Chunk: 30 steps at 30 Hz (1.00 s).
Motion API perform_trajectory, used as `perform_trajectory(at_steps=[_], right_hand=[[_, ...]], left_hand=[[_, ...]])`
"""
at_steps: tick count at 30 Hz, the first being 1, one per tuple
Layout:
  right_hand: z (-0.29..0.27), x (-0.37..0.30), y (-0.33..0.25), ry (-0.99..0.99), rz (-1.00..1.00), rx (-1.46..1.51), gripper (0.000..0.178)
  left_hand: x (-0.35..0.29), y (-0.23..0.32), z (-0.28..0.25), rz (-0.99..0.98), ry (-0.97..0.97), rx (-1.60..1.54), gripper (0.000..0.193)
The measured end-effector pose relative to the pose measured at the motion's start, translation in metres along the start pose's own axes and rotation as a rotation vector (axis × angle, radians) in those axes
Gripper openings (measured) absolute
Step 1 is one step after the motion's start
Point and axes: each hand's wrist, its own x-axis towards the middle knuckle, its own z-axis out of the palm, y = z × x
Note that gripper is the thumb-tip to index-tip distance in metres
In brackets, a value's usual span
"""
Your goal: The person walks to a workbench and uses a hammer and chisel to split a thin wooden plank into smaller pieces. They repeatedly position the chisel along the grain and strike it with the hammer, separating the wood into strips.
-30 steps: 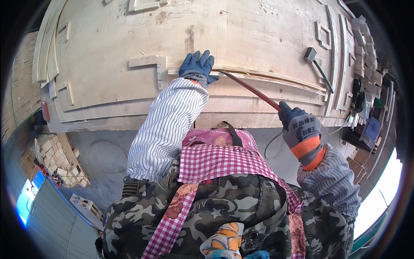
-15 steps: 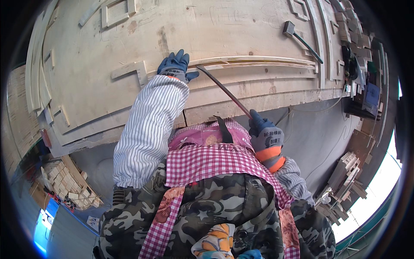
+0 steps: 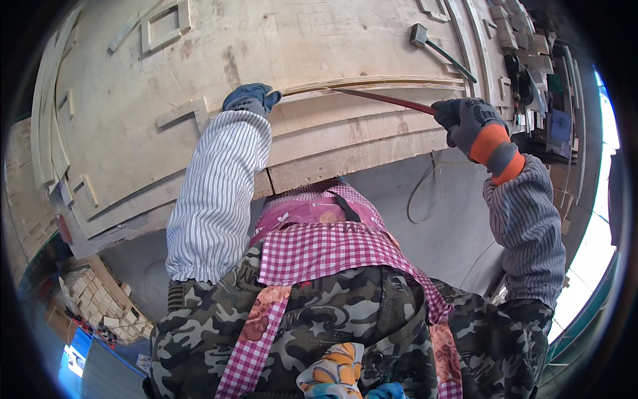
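My right hand (image 3: 473,126), in a grey-blue glove with an orange cuff, is closed round the reddish end of a long pry bar (image 3: 393,101). The bar lies almost level, its far tip in among thin plywood strips (image 3: 412,84) stacked lengthwise on the boards. My left hand (image 3: 250,98), in a blue glove, has its fingers curled over the left end of these strips; the fingertips are partly hidden. Beside that hand lies an L-shaped wood piece (image 3: 183,114).
Layered plywood sheets (image 3: 319,40) form the work surface. A hammer (image 3: 419,36) with a green handle lies at the far right. A square wooden frame (image 3: 147,38) lies far left. Wood blocks are piled (image 3: 100,299) low on the left, and a cable (image 3: 413,207) hangs below the right edge.
My right hand has swung outward and away from my body, bringing the pry bar nearly level along the strips. My left hand has gone from spread fingers to curled ones. The view has shifted slightly.
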Motion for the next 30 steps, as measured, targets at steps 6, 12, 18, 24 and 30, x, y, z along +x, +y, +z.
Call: perform_trajectory(at_steps=[6, 12, 18, 24, 30], right_hand=[[-0.027, 0.025, 0.003, -0.014, -0.101, 0.046, 0.022], [-0.058, 0.05, -0.005, -0.044, -0.119, 0.086, 0.02], [-0.046, 0.072, -0.026, -0.081, -0.184, -0.138, 0.018], [-0.013, 0.042, -0.007, -0.086, -0.066, -0.098, 0.02], [0.005, 0.012, 0.025, -0.081, -0.013, -0.086, 0.022]], left_hand=[[-0.004, 0.001, 0.007, 0.024, 0.168, 0.013, 0.047], [-0.011, 0.007, 0.003, -0.05, 0.081, -0.021, 0.047], [-0.009, 0.011, -0.002, -0.062, -0.031, 0.033, 0.056], [0.005, 0.061, -0.011, 0.097, -0.082, 0.125, 0.057], [0.007, 0.098, -0.02, 0.202, -0.048, 0.165, 0.056]])
